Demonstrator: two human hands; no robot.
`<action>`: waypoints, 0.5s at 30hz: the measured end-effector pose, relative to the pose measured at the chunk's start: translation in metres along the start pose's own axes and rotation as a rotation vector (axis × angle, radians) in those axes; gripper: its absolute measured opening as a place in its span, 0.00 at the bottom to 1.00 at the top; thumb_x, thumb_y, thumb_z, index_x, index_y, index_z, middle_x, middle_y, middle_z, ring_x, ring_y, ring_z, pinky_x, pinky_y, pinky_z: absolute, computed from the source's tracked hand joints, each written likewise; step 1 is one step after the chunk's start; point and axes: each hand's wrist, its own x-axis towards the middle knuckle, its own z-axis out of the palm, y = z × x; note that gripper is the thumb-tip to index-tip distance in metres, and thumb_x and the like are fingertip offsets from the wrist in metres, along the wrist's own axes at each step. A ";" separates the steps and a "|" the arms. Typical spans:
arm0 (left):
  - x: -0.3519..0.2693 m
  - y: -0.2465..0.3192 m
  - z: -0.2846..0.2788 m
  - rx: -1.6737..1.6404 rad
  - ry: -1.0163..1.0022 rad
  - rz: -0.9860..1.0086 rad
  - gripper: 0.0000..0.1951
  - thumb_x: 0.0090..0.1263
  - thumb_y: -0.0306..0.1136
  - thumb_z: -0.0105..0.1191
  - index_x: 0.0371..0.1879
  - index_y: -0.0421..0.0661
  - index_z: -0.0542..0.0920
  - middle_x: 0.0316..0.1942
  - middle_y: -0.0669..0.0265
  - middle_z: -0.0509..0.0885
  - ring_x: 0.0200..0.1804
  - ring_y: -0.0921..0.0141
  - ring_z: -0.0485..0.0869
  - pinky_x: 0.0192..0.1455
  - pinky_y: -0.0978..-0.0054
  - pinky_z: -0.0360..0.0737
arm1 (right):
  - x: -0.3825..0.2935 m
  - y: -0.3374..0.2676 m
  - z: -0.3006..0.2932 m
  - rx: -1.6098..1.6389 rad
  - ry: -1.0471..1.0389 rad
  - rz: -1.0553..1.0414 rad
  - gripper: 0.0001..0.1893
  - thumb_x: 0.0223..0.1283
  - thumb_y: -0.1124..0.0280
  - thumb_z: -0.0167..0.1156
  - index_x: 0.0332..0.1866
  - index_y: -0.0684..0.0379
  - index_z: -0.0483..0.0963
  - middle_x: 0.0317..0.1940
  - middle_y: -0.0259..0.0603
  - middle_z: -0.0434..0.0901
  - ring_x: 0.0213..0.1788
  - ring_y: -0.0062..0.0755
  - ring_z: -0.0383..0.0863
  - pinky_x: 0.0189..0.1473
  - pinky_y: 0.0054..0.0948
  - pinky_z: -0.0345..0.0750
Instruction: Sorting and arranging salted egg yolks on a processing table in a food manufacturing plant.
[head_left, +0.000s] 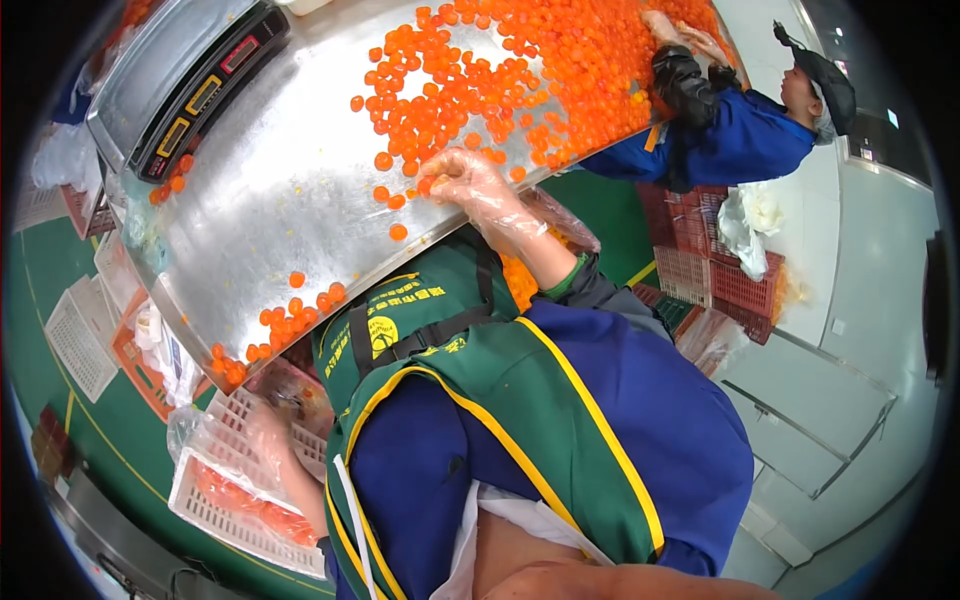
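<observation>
My right hand, in a clear plastic glove, is over the near edge of the steel table. Its fingertips pinch a round orange piece, which looks like a salted egg yolk. Several loose yolks lie beside these fingers. Down at the left, my left hand is below table height, near white plastic crates. It is blurred, and whether it grips anything is unclear. Under that forearm, a white crate contains orange yolks in clear plastic bags.
A large heap of yolks covers the table's far right, where a co-worker's gloved hands reach in. A digital scale stands at the upper left. More yolks line the near-left edge. Stacked red crates stand at right.
</observation>
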 end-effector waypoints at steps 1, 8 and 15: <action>-0.005 0.021 -0.039 -0.070 0.096 0.001 0.20 0.75 0.47 0.57 0.52 0.43 0.86 0.44 0.43 0.89 0.45 0.43 0.89 0.47 0.44 0.83 | -0.004 0.000 -0.003 -0.007 0.007 -0.001 0.15 0.62 0.82 0.61 0.53 0.63 0.81 0.50 0.39 0.85 0.50 0.27 0.83 0.58 0.27 0.79; -0.026 0.212 -0.185 -1.232 0.094 0.893 0.12 0.76 0.31 0.58 0.52 0.39 0.87 0.40 0.65 0.88 0.41 0.73 0.83 0.47 0.71 0.81 | -0.009 0.006 0.014 0.192 -0.117 0.004 0.12 0.64 0.82 0.60 0.50 0.64 0.82 0.46 0.40 0.86 0.47 0.25 0.83 0.52 0.25 0.80; 0.013 0.299 -0.164 -1.232 -0.295 0.936 0.06 0.72 0.30 0.64 0.39 0.40 0.84 0.30 0.67 0.88 0.32 0.77 0.84 0.37 0.76 0.82 | -0.022 0.011 0.015 0.127 -0.029 -0.004 0.05 0.65 0.79 0.61 0.45 0.64 0.80 0.39 0.36 0.84 0.41 0.21 0.82 0.48 0.21 0.79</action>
